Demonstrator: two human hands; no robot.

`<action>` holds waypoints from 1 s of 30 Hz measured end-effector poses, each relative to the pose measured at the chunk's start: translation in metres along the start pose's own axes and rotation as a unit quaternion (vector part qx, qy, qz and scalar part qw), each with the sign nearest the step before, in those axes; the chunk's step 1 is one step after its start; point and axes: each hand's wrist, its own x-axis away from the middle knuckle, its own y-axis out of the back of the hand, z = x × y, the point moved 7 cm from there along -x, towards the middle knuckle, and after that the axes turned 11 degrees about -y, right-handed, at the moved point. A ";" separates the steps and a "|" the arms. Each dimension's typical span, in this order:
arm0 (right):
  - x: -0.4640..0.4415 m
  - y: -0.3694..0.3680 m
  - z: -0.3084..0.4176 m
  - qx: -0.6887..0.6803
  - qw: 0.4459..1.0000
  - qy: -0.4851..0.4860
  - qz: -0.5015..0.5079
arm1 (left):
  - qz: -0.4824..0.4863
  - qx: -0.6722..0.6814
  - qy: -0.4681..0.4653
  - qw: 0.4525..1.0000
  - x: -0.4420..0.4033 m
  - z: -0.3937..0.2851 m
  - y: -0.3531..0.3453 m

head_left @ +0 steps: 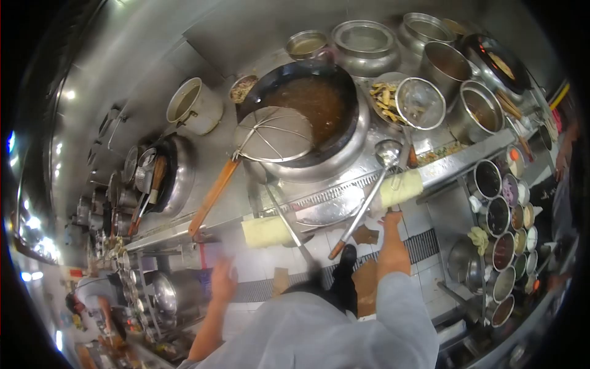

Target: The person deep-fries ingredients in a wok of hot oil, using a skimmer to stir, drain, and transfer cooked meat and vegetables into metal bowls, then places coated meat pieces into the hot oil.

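Observation:
My left hand (224, 278) is smeared by motion below the counter edge, left of a folded pale yellow cloth (265, 231). My right hand (391, 220) is just under a second yellow cloth (402, 188) on the edge; its fingers are mostly hidden, and whether it touches the cloth is unclear. A big black wok (351, 98) holds brown liquid. Across its left rim rests a round mesh strainer (276, 134) with a wooden handle. A steel ladle (388, 154) lies over the front edge, beside the right cloth.
Steel pots (367, 40) line the back, with a mesh basket (420, 103) and yellow food pieces (385, 101) at the right. Sauce containers (498, 215) stand in rows on the right. Another wok (178, 175) sits left. A person (98, 294) bends at the far lower left.

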 end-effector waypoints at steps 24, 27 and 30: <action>0.317 0.817 -0.214 -0.706 0.620 0.245 -0.237 | 0.446 0.265 -0.251 0.817 0.038 -0.238 -0.285; 0.300 0.863 -0.224 -0.781 0.538 0.210 -0.240 | 0.483 0.222 -0.270 0.803 0.082 -0.255 -0.297; 0.308 0.882 -0.234 -0.780 0.496 0.222 -0.309 | 0.518 0.178 -0.286 0.786 0.116 -0.261 -0.302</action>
